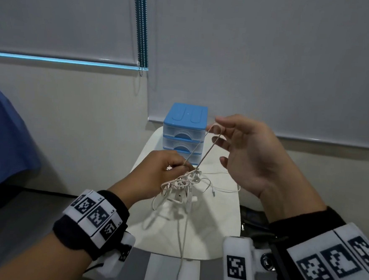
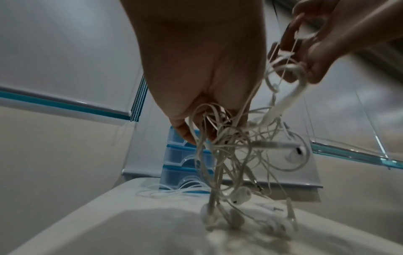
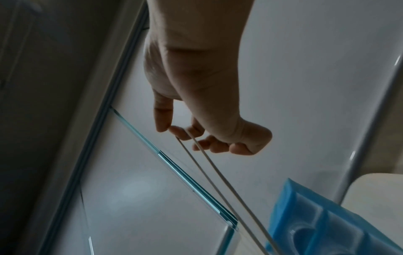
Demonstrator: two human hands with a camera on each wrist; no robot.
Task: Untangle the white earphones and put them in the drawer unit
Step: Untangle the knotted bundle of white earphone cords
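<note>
A tangled bundle of white earphones (image 1: 182, 183) hangs above the small white table (image 1: 216, 229). My left hand (image 1: 166, 171) pinches the knot at its top; in the left wrist view the cords and earbuds (image 2: 240, 196) dangle below my left hand (image 2: 200, 72). My right hand (image 1: 244, 150) is raised to the right and pulls a loop of cord (image 1: 202, 147) taut over its fingers; the right wrist view shows two strands (image 3: 218, 172) hooked by curled fingers (image 3: 181, 132). The blue drawer unit (image 1: 184, 133) stands at the table's far end, its three drawers closed.
A long cord end (image 1: 182, 238) trails over the table's near edge. A jack plug (image 1: 213, 193) lies on the table to the right. Blue cloth (image 1: 2, 140) covers something at the left. Window blinds (image 1: 272, 58) with a bead chain (image 1: 142, 27) hang behind.
</note>
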